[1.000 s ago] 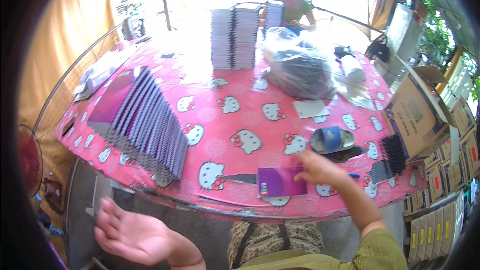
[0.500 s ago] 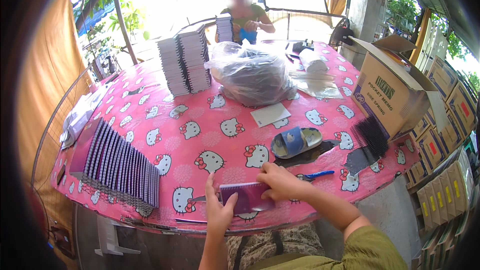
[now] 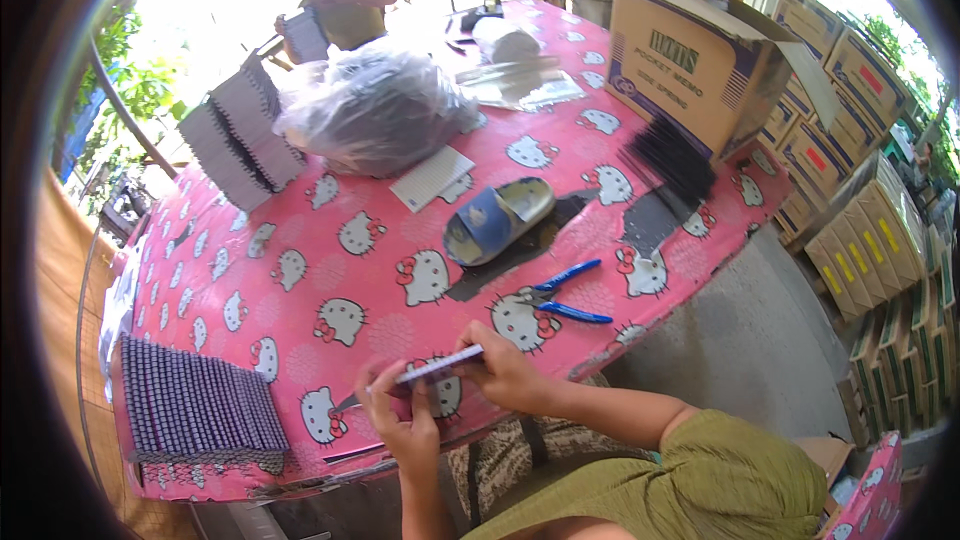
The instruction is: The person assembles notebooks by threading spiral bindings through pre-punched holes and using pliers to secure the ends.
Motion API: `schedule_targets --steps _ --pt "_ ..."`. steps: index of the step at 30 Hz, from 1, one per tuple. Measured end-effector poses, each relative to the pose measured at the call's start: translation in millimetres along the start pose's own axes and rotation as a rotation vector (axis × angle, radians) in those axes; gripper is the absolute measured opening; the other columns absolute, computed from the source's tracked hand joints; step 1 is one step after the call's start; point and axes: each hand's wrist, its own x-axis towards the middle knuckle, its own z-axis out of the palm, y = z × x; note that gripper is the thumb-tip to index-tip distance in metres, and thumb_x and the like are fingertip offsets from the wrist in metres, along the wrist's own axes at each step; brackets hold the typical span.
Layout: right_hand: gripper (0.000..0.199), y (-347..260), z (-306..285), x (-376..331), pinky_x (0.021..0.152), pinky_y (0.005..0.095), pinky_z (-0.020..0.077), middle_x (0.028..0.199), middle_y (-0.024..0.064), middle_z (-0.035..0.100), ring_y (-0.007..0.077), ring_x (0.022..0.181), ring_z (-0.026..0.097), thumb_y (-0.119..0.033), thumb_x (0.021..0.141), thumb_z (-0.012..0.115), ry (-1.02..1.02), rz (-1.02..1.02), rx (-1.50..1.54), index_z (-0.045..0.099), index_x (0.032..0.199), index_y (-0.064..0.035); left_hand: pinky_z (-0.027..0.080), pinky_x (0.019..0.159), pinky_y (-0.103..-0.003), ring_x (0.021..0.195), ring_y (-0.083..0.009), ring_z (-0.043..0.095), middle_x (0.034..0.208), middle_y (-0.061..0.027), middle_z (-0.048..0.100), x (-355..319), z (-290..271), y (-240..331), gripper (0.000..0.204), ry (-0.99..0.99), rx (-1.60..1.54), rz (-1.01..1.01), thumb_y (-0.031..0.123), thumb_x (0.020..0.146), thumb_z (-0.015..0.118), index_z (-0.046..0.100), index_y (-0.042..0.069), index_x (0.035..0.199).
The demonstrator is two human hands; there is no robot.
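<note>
A small purple-covered spiral notebook [image 3: 441, 365] is held between both hands above the near edge of the table. It is tilted so that mostly its thin white edge shows. My left hand [image 3: 402, 418] grips its left end with thumb and fingers. At the other end, my right hand [image 3: 508, 372] pinches the corner. Blue-handled pliers [image 3: 565, 302] lie with handles spread on the table, just beyond my right hand. Farther off rests a blue slide sandal [image 3: 498, 222]. To the left stands a dense row of spiral-bound notebooks [image 3: 200, 405].
A pink patterned cloth [image 3: 350, 240] covers the table. Toward the back are stacked notebooks [image 3: 235, 140], a filled plastic bag [image 3: 375, 110] and a white card [image 3: 432, 178]. Black spiral coils [image 3: 672, 168] lie beside an open carton [image 3: 690, 60]. Another person [image 3: 345, 0] sits across the table.
My view has swung to the right. The notebook has turned from showing its purple cover to nearly edge-on, still in both hands. The pliers now show in full.
</note>
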Motion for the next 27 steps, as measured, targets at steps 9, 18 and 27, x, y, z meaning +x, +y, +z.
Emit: schedule_targets --steps 9,18,27 --pt "0.024 -4.8 -138.1 51.2 0.083 0.0391 0.0474 0.097 0.0145 0.064 0.0310 0.093 0.061 -0.002 0.069 0.068 0.101 -0.221 -0.658 0.065 0.093 -0.0031 0.030 0.101 -0.044 0.082 -0.0195 0.059 0.075 -0.0009 0.067 25.4 5.9 24.8 0.012 -0.096 0.152 0.074 0.019 0.075 0.075 0.073 0.009 0.081" --pt "0.020 65.5 -310.9 110.3 0.079 0.0428 0.0500 0.091 0.0185 0.063 0.0350 0.089 0.062 -0.013 0.073 0.072 0.321 0.397 -1.285 0.067 0.088 -0.0012 0.028 0.103 -0.045 0.103 -0.0243 0.052 0.087 -0.0025 0.068 24.0 19.1 30.8 0.007 0.098 0.247 0.192 0.015 0.074 0.075 0.073 0.011 0.080" --pt "0.032 -14.7 -150.2 52.0 0.069 0.0355 0.0525 0.087 0.0133 0.063 0.0262 0.078 0.064 0.006 0.072 0.064 -0.083 -0.242 -0.662 0.069 0.102 -0.0059 0.036 0.084 -0.034 0.088 -0.0217 0.051 0.076 0.0004 0.065 24.4 18.0 10.7 0.010 -0.014 0.079 0.184 0.013 0.074 0.075 0.072 0.012 0.084"
